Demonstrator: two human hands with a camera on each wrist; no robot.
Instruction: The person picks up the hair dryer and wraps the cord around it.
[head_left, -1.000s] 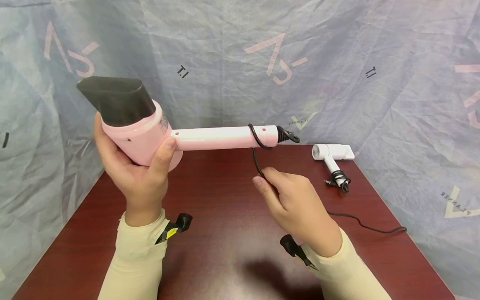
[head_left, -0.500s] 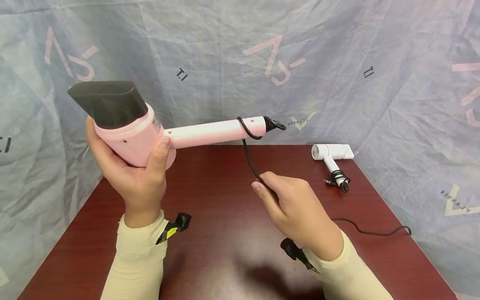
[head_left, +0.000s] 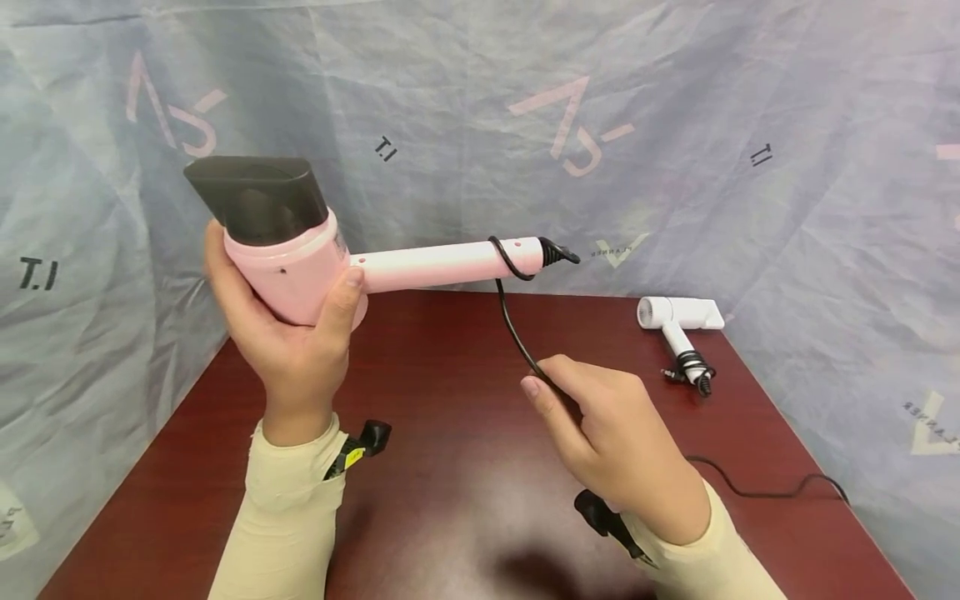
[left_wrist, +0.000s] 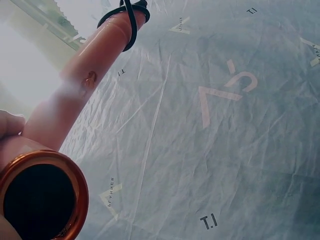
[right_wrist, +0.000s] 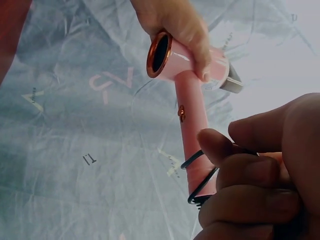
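My left hand [head_left: 300, 358] grips the pink body of a hair dryer [head_left: 435, 265] and holds it up above the table. Its black nozzle [head_left: 266, 200] points up and to the left, while the handle stretches out to the right. One turn of black cord [head_left: 512, 321] loops round the handle's end. Below that, my right hand [head_left: 615, 442] pinches the cord between thumb and curled fingers. In the left wrist view a copper-coloured ring [left_wrist: 82, 195] circles the dryer's dark rear opening. A small copper-coloured switch [right_wrist: 182, 113] shows on the handle in the right wrist view.
A white hair dryer [head_left: 693, 313], its cord wound round the handle, lies at the back right of the dark red table [head_left: 435, 367]. Loose black cord [head_left: 772, 495] trails from behind my right forearm to the right table edge. Grey printed cloth [head_left: 465, 100] hangs behind.
Over the last second the handle's cord end has tilted upward slightly, and the cord span down to my right hand has lengthened. Both hands keep their hold. The head view has shifted a little.
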